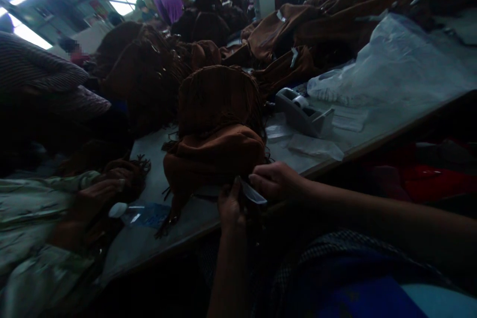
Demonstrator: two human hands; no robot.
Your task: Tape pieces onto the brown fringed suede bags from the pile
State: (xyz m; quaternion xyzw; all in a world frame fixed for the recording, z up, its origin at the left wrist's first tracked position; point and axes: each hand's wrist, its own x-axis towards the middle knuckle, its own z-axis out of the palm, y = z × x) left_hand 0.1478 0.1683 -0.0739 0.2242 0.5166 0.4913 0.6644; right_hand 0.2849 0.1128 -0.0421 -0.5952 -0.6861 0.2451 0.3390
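A brown fringed piece of suede-like cloth goods (219,151) lies bunched on the table edge in front of me. Below its near side, my left hand (231,203) is closed, with thumb and fingertips pinching the upper end of a small whitish, see-through plastic sleeve (254,194). Just right of the sleeve is my right hand (274,181), its fingers curled shut against the brown goods. What lies inside those right fingers is hidden. Dim light makes it hard to tell where the sleeve meets the goods.
A grey tape dispenser (305,112) stands to the right, near flat plastic sleeves (316,146) and a large plastic bag (380,64). Brown goods (283,30) heap up behind. At left, a co-worker's hands (100,189) hold fringed material beside a clear bottle (143,213).
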